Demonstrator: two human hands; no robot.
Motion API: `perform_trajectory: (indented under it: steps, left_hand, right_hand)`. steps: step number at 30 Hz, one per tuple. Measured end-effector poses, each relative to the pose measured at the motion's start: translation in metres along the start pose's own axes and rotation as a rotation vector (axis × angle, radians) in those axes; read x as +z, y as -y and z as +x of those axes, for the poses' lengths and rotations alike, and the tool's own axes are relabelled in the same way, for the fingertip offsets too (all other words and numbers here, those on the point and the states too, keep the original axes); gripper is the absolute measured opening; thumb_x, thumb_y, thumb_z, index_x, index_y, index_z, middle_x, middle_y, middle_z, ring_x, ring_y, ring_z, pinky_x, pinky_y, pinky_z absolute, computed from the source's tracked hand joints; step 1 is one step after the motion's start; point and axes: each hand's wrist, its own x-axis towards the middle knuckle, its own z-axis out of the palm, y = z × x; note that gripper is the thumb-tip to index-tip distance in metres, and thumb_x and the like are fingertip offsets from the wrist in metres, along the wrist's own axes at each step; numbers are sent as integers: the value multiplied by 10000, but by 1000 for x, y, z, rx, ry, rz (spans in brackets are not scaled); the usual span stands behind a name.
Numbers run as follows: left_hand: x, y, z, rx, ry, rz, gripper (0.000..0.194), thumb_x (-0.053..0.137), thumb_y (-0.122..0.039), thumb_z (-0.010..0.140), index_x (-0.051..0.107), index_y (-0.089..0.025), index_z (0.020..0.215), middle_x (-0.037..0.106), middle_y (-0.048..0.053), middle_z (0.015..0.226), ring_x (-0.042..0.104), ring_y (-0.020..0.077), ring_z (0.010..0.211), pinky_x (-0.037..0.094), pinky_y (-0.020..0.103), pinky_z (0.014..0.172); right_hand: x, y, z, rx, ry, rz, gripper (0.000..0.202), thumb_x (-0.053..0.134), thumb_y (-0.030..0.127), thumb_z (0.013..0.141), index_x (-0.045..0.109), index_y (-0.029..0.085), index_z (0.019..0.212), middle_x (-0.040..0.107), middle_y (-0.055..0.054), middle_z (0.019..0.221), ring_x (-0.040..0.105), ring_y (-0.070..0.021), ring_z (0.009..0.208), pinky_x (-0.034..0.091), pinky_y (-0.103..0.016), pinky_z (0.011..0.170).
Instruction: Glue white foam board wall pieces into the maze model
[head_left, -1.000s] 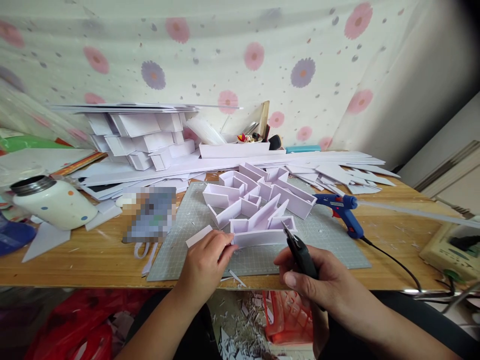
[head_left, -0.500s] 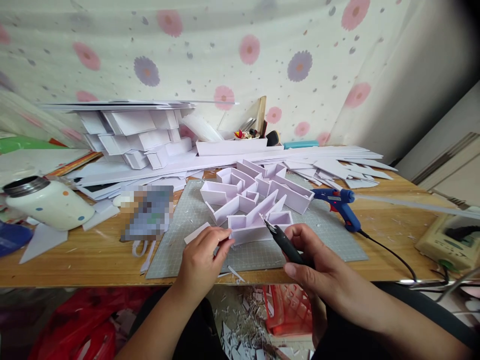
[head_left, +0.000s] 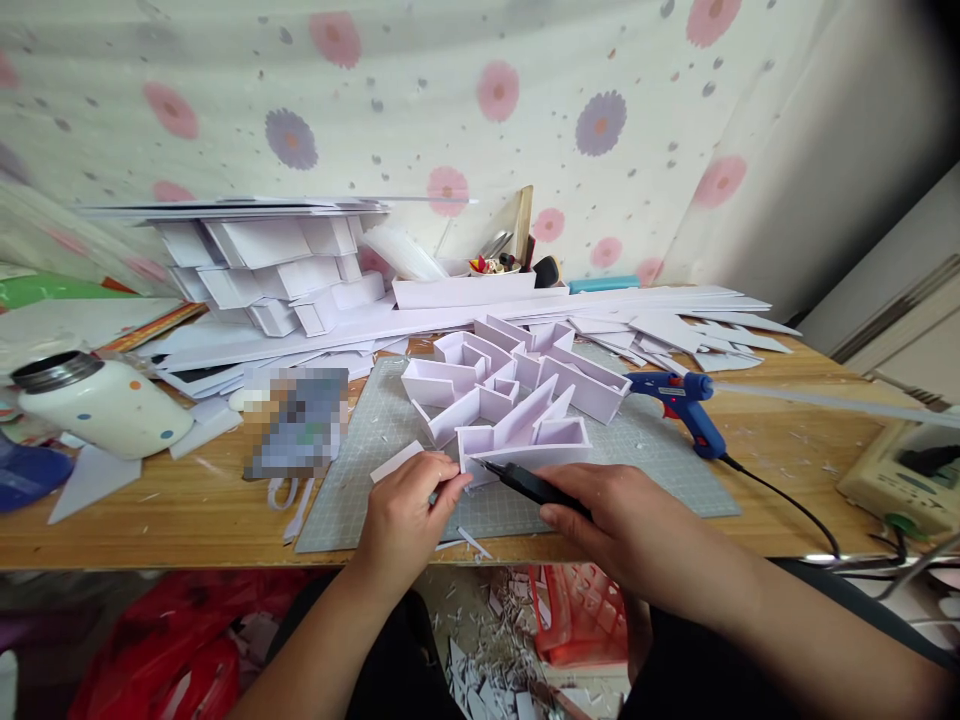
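A white foam-board model [head_left: 517, 400] of joined upright walls and open-topped compartments lies on a grey cutting mat [head_left: 652, 480]. My left hand [head_left: 409, 500] is closed in a pinch at the model's front left corner; the fingertips partly cover that spot. In my right hand [head_left: 607, 505] is a black-handled craft knife [head_left: 532, 485], its thin metal tip pointing left, against or just before the front wall near my left fingers. Beside my left hand rests a flat white strip [head_left: 396, 461]. Thin offcuts [head_left: 474, 543] lie at the mat's front edge.
A blue glue gun [head_left: 679, 400] with a cord lies right of the model. White board sheets [head_left: 690, 325] and stacked white boxes [head_left: 277, 270] line the back. At left are a white flask [head_left: 105, 405] and a blurred flat object [head_left: 300, 420]. A red basket [head_left: 581, 615] stands below.
My right hand has turned and brought the knife down and left, its tip now near my left fingers. My left hand keeps its pinch at the corner.
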Motion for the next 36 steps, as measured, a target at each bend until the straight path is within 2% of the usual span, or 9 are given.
perform_trajectory:
  steps: [8, 11, 16, 20, 25, 30, 36]
  left_hand:
    - [1, -1, 0, -6, 2, 3, 64, 650, -139, 837, 594, -165, 822, 673, 22, 759, 666, 137, 717, 506, 228, 665]
    - [1, -1, 0, -6, -2, 13, 62, 645, -139, 839, 590, -163, 820, 670, 23, 750, 663, 135, 700, 504, 225, 644]
    - [1, -1, 0, 6, 1, 18, 65, 627, -136, 848, 591, -161, 802, 669, 20, 726, 652, 129, 662, 508, 228, 628]
    - [1, -3, 1, 3, 0, 22, 89, 610, -145, 862, 583, -167, 779, 665, 12, 705, 645, 127, 644, 506, 227, 609]
    - [1, -3, -1, -6, 13, 22, 92, 601, -145, 868, 575, -174, 784, 667, 11, 712, 649, 132, 655, 509, 237, 623]
    - [1, -2, -2, -3, 10, 11, 96, 616, -127, 857, 564, -173, 791, 660, 5, 710, 650, 128, 663, 500, 230, 631]
    - [2, -3, -1, 4, 11, 8, 107, 619, -113, 852, 560, -170, 782, 662, 10, 716, 648, 127, 674, 488, 224, 634]
  right_hand:
    - [-3, 8, 7, 10, 3, -127, 253, 463, 264, 938, 679, 218, 1063, 740, -60, 882, 674, -210, 803, 472, -274, 708]
    - [-16, 13, 8, 13, 24, -240, 245, 472, 264, 938, 687, 219, 1045, 743, -58, 861, 681, -202, 772, 465, -264, 684]
    - [-48, 26, 24, -1, 49, -591, 227, 515, 303, 921, 685, 252, 1062, 750, -52, 879, 701, -237, 792, 456, -289, 641]
    - [-58, 33, 43, -38, 84, -749, 216, 492, 321, 934, 678, 272, 1033, 751, -31, 906, 708, -276, 813, 447, -320, 585]
    - [-59, 30, 52, -67, 130, -722, 213, 503, 310, 922, 699, 300, 1006, 754, -21, 892, 702, -273, 859, 441, -313, 590]
    - [-61, 27, 55, -86, 120, -643, 210, 537, 302, 900, 719, 294, 1005, 750, -26, 867, 696, -233, 822, 447, -294, 632]
    - [-61, 28, 57, -83, 159, -672, 231, 525, 301, 902, 718, 300, 1029, 753, -29, 876, 697, -249, 844, 448, -300, 628]
